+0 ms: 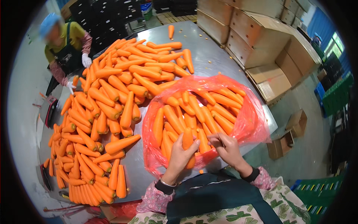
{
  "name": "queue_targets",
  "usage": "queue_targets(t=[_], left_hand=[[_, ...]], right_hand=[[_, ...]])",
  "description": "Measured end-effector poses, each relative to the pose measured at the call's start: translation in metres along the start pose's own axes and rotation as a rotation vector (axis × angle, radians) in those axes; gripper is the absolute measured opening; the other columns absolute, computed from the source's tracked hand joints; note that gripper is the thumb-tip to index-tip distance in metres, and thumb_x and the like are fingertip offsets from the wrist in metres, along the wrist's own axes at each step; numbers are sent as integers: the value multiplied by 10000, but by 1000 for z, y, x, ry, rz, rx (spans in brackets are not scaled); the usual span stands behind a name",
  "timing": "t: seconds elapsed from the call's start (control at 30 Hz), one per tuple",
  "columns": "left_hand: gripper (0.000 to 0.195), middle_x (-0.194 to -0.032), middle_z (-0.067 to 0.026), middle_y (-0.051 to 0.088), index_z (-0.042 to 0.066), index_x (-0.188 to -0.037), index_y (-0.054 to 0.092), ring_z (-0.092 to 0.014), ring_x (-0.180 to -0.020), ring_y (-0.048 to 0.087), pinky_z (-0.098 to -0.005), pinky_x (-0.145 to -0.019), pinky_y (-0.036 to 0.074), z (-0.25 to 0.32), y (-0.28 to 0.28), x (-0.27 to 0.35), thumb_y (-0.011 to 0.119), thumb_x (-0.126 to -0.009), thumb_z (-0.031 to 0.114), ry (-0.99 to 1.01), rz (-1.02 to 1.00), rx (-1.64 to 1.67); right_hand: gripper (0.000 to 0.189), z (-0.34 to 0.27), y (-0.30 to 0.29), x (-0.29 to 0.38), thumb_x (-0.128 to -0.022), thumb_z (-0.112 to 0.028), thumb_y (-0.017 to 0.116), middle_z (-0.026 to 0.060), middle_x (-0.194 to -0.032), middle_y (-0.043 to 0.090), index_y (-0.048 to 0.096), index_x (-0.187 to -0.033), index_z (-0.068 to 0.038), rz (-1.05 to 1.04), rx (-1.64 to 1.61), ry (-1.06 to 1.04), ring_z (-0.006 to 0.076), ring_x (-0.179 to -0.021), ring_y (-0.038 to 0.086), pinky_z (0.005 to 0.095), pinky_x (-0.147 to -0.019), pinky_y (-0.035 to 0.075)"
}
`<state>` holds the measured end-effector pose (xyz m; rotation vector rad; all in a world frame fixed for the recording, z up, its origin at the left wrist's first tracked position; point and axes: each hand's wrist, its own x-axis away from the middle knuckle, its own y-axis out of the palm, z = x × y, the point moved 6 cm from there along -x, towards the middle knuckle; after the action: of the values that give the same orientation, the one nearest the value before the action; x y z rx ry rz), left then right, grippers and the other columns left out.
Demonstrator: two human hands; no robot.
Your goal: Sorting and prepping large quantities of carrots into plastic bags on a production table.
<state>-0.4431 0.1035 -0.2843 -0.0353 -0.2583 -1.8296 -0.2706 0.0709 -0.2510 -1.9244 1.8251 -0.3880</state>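
My left hand [182, 152] grips a single carrot [188, 139] upright between thumb and fingers, over the near side of an open red plastic bag [253, 123]. To its right, my right hand [228, 148] is bent with fingers drawn together; a small dark thin object, perhaps a knife, shows at its fingers. Many carrots [222, 112] fill the bag, which lies spread on a metal table [200, 36]. Left of the bag a big heap of loose carrots [106, 96] covers the table, with a neater row [86, 193] at the near left corner.
A co-worker [67, 47] in a blue cap and white gloves touches the heap at the far left. Stacked cardboard boxes [246, 42] line the table's right side, one open towards me. Small cartons [281, 145] lie on the floor at right, near green crates [318, 190].
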Motion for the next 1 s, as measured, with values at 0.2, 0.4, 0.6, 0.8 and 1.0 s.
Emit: queue_targets(t=[0.2,0.4,0.6,0.8,1.0], left_hand=[[357,-856,-189,665,30,-1025,604,-399,-779,647,-445,-642,507,27,28,25,749,-730,169,358,136,-796],[352,-859,-180,658,40,-1005,605,-376,-766,650,-415,-623,510,41,40,29,761,-703,133,399,124,-931],[255,-864,-79,642,68,-969,596,-241,-820,654,-391,-736,518,36,19,48,756,-814,192,278,15,-234],[193,-953,-87,641,44,-1012,593,-251,-995,610,-501,-1060,408,25,-10,7,665,-916,196,-18,175,1171],[192,-978,-98,660,26,-1035,596,-249,-1018,625,-459,-1044,445,-11,-19,-3,633,-937,188,-196,261,1364]], right_hand=[[399,-40,-12,-8,-752,31,591,140,-969,655,610,-1146,-31,-45,268,-299,317,-847,663,396,-671,543],[358,-38,-16,0,-753,3,583,133,-878,634,605,-1108,-33,2,386,-276,325,-747,651,427,-593,526],[386,48,-9,-8,-738,13,621,160,-912,665,612,-1119,-47,-56,514,63,357,-798,662,423,-642,532],[448,-8,-10,-14,-730,60,563,166,-955,631,584,-1162,-56,160,249,-231,354,-821,643,429,-653,523],[586,-49,33,-10,-679,67,585,138,-843,583,556,-1251,-53,142,272,-307,314,-702,636,395,-595,521]])
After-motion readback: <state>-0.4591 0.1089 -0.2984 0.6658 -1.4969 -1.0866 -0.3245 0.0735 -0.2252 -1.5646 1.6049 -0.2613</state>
